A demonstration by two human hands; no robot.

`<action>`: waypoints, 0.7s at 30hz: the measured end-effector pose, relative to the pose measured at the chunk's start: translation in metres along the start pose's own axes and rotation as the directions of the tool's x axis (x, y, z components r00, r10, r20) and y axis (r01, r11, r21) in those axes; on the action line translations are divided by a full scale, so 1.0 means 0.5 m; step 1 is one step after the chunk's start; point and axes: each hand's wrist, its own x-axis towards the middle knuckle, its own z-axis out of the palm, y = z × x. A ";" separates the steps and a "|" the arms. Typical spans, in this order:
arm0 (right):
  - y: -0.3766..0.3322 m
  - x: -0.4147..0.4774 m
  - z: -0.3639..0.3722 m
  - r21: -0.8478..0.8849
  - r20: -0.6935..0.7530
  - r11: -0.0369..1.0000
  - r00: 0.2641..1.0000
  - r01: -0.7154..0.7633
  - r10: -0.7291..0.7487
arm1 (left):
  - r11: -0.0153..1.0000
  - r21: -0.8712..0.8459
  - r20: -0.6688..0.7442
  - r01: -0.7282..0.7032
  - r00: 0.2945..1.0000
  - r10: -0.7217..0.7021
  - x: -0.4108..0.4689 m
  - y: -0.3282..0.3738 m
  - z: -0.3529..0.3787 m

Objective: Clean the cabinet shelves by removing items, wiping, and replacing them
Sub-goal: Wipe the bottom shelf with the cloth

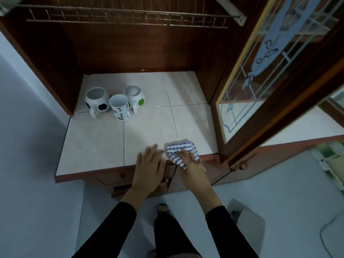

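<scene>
Cream-tiled cabinet shelf (149, 127) is in the wiping step. The right hand (193, 164) presses a bunched blue-and-white striped cloth (178, 148) onto the tiles at the front right edge, its fingers (186, 152) laid slightly apart over the fabric rather than clenched round it. Just beside it, the left hand (149, 164) rests flat on the shelf with fingers (151, 148) straight and close together, holding nothing.

Three white ceramic mugs stand clustered at the rear left: one with black football patches (96, 101), one with dark spots (120, 108) and one with a green patch (135, 96). They are well apart from the cloth.

The next move likely calls for sweeping the cloth leftward and back across the tiles. The mugs would have to be lifted aside to wipe beneath them.
</scene>
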 end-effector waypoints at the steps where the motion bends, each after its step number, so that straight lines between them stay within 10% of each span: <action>1: 0.003 -0.029 0.001 0.061 -0.032 0.998 0.999 -0.019 0.021 | 1.000 0.004 -0.003 -0.007 1.000 0.007 -0.018 0.007 0.005; 21: 0.318 -0.367 -0.171 0.389 -0.312 0.867 0.840 -0.312 0.443 | 0.982 -0.079 0.311 -0.169 0.932 0.186 -0.098 0.411 0.169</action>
